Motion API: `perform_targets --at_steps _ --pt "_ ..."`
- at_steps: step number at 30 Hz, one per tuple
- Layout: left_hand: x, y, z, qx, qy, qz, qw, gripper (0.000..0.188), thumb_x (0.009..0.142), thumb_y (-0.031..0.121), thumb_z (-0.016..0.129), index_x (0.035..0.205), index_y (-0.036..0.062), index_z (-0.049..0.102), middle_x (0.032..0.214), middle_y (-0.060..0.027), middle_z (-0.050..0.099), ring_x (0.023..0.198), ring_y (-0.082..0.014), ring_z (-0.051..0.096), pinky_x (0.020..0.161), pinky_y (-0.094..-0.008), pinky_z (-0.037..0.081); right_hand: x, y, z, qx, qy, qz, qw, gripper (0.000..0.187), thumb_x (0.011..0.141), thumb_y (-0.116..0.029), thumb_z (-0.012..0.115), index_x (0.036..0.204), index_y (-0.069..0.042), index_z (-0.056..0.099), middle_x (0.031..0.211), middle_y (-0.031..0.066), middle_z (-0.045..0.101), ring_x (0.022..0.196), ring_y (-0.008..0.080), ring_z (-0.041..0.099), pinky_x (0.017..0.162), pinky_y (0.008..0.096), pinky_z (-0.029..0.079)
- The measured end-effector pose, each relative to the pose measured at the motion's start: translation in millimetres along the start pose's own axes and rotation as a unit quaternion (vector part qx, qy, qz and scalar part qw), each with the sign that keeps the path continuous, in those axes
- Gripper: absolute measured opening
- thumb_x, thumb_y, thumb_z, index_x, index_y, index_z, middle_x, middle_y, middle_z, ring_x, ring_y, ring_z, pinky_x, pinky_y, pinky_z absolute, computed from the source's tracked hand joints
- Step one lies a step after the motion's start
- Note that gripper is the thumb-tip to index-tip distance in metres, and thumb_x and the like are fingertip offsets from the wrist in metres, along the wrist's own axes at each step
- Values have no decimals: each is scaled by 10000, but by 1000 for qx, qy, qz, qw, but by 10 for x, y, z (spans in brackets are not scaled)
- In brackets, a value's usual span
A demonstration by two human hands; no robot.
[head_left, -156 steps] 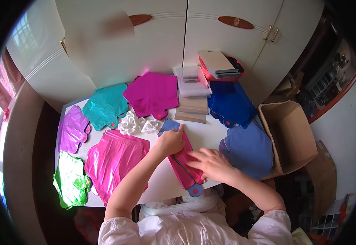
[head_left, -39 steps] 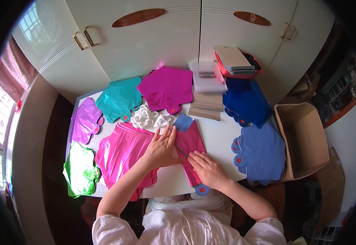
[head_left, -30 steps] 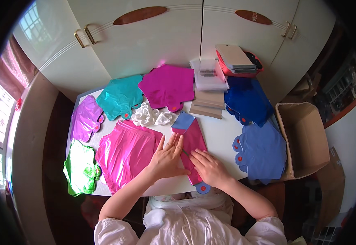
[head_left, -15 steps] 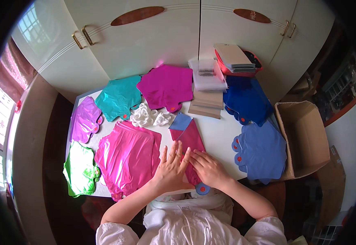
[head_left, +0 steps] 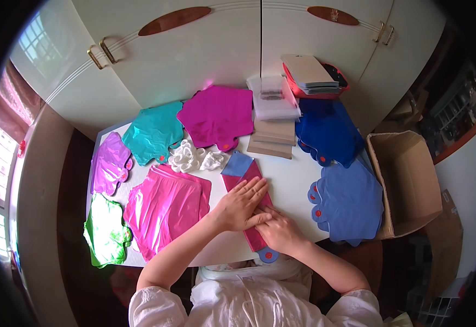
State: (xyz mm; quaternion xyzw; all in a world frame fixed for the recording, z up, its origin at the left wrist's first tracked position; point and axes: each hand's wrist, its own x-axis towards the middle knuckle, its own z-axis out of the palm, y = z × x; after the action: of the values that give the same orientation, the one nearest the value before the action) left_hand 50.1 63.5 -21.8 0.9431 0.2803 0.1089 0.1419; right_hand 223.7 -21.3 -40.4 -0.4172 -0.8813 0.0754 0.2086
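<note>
At a white desk (head_left: 292, 185) below pale cabinet doors (head_left: 194, 57), pressing on a folded pink foil piece (head_left: 255, 240).
Covering its middle with left hand (head_left: 243, 206) and right hand (head_left: 280, 231), palms down and touching (set between pink sheets (head_left: 167, 210) and blue sheets (head_left: 352, 201)).

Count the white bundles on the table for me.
2. The larger bundle lies between the magenta pile and the pink pile; the smaller bundle is just right of it. Any beneath other things would be hidden.
</note>
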Motion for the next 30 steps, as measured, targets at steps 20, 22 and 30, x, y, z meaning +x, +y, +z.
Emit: perform_targets --at_steps 20,22,30 --pt "287 -216 -159 13 112 -161 981 620 879 406 518 1329 -9 417 1398 -206 390 1325 -343 332 1106 -468 213 29 -22 -29 -19 34 -13 999 364 861 -133 530 1207 -23 561 1257 113 553 1188 249 513 1023 368 397" --pt "231 -124 -278 -101 214 -210 949 610 827 312 613 1312 -7 425 1363 -223 405 1283 -388 361 1086 -478 244 22 -22 -34 -19 40 -14 999 361 859 -134 542 1202 -26 564 1259 110 553 1192 248 511 1020 365 400" --pt "-175 -187 -139 -362 229 -376 822 934 738 150 721 1434 -17 121 1356 -245 238 1076 -295 527 858 -352 495 35 -41 -48 -7 36 -10 999 371 844 -134 569 1198 -24 562 1248 110 556 1195 254 505 1005 369 411"
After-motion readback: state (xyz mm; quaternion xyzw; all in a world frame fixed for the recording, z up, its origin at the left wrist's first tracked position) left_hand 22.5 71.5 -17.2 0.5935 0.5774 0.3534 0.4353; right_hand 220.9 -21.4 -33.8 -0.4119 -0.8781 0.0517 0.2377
